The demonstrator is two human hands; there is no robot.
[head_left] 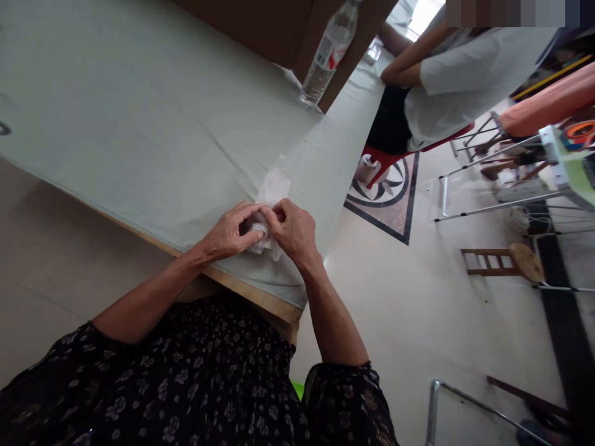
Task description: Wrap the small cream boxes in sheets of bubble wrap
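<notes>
Near the corner of the cloth-covered table, my left hand [232, 232] curls its thumb and fingers around a small, shiny, crinkled bundle [258, 243]. What lies inside the bundle cannot be made out. A thin piece of white paper [275, 186], like tissue, sticks out beyond my fingertips and also shows below my right hand. My right hand [295, 230] is closed in a pinch at the paper, its thumb and index fingertip meeting the left fingertips. Both hands rest low over the tabletop.
A clear plastic bottle [328, 56] stands by a brown box [251, 25] at the table's far side. Beyond, a person in a white shirt [465, 80] sits on a red chair [385, 162]. A wooden stool [525, 261] and metal-framed tables stand to the right.
</notes>
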